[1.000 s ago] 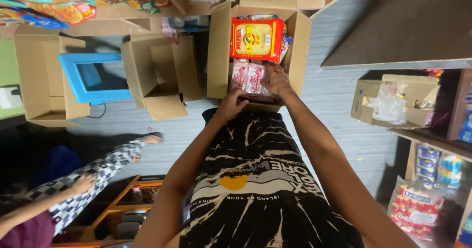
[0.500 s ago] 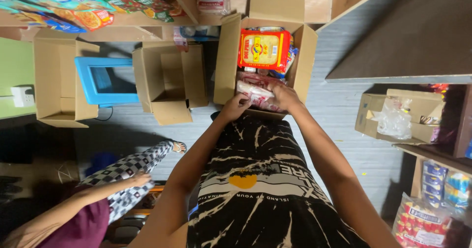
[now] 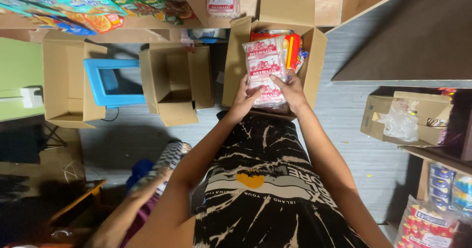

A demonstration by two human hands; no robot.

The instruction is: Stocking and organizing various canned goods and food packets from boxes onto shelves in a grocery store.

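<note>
Packets and boxes around the open carton

Both hands lift a clear packet stack with red-and-white labels (image 3: 264, 68) over the open carton (image 3: 314, 56), which holds a red-and-yellow box (image 3: 293, 49). Colourful flat packets (image 3: 73, 12) line the top shelf beside a small white-and-red packet (image 3: 222, 4); red-patterned bags (image 3: 425, 226) sit lower right.

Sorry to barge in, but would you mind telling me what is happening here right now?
A person stands over an open cardboard box on the floor, holding a clear bundle of red-and-white packets above it with both hands: the left hand grips its lower left side, the right hand its lower right. Red and yellow packages sit in the box. Empty cardboard boxes stand to the left, where another person's arm shows.
</note>
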